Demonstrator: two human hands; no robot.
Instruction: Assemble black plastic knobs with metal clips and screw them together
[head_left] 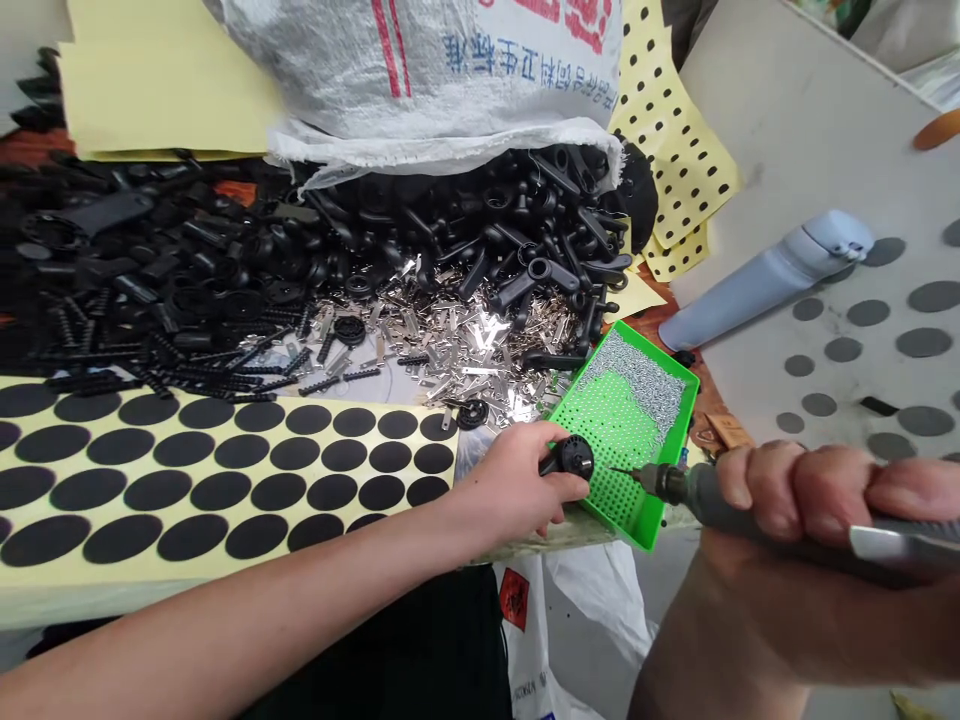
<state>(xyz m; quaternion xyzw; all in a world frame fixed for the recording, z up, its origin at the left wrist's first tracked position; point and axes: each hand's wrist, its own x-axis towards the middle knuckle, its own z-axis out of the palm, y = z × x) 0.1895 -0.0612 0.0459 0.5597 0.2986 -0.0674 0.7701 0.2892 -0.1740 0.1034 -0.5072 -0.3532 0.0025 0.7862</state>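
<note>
My left hand [510,485] pinches a black plastic part with a round, ribbed head [576,457] over the near left side of a green perforated tray [636,535]. My right hand [802,550] is wrapped round a dark power screwdriver [709,492], with a metal lever along its grip. The screwdriver's thin bit points left toward the round head, with a small gap between them. Small silvery screws [637,370] lie heaped at the tray's far side. The part's short arm is partly hidden by my left fingers.
Black plastic parts [187,260] and thin metal strips [480,350] are piled behind my left hand. A sheet of black round stickers [292,450] covers the front left. A white woven sack [435,80] lies at the back. A grey-blue cylindrical object [750,280] leans at right.
</note>
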